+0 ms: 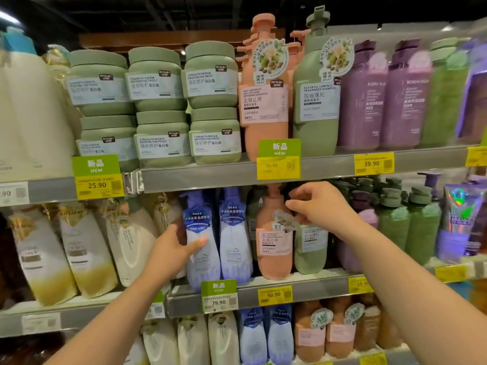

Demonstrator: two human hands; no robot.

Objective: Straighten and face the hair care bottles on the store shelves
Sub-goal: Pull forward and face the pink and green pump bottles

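Left hand (174, 252) wraps blue bottle (201, 241), thumb across front. Right hand (316, 206) pinches green bottle (309, 248) top, beside peach bottle (274, 238). I'd twist labels forward, slowly.

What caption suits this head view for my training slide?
Left hand grips a blue bottle while right hand reaches the green bottle.

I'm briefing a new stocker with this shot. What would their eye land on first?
Probably the two hands reaching into the middle shelf: the left hand holds a blue bottle, and the right hand is at the top of a green bottle beside a peach bottle. Above them, on the upper shelf, a tall peach pump bottle stands out, with stacked green jars to its left.
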